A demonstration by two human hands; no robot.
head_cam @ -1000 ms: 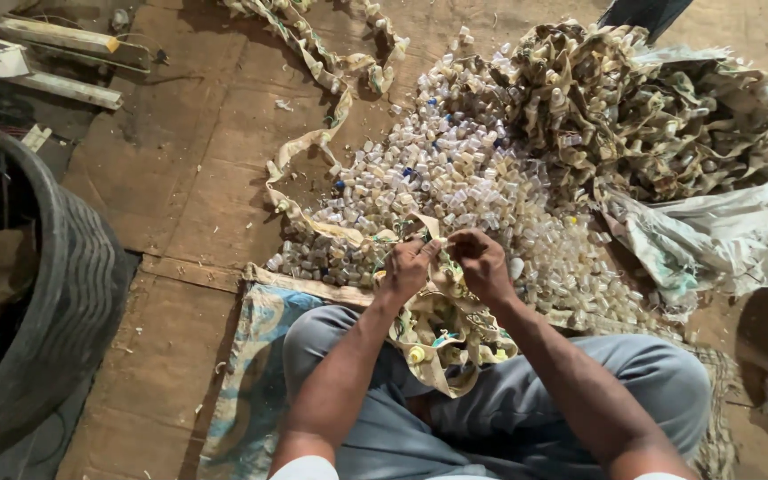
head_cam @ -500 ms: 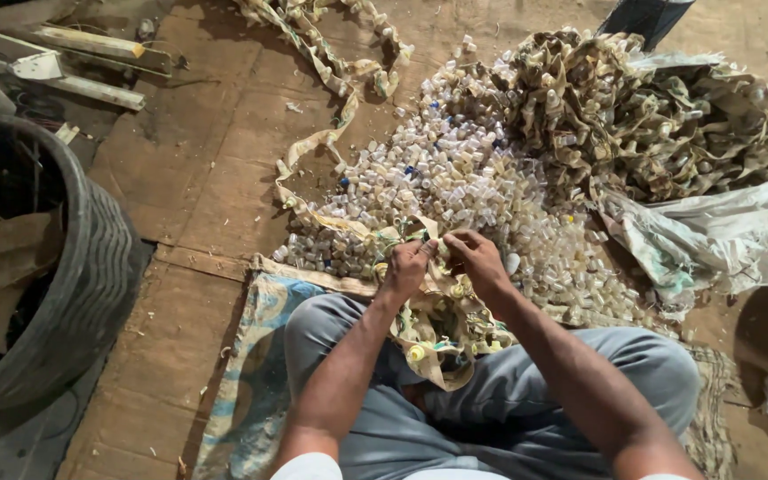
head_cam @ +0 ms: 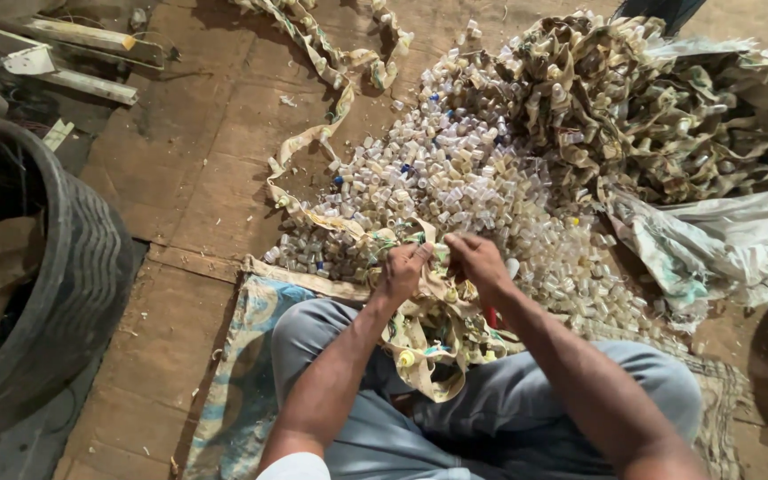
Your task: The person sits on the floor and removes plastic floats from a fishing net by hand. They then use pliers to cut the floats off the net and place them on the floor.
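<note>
Both hands are closed on one strip over the lap — left hand and right hand pinching what looks like a cap. Loose caps lie heaped ahead; a big tangle seems unworked — perhaps half left.

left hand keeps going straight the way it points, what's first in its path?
Probably the strip both hands grip; beyond the left hand, the heap of small clear caps on the floor. Depth is unclear.

Person: grey-blue trousers, loose fit, creased at knees. White short sleeve edge at 6 o'clock. Forearms bare; left hand, right hand ungloved.
</note>
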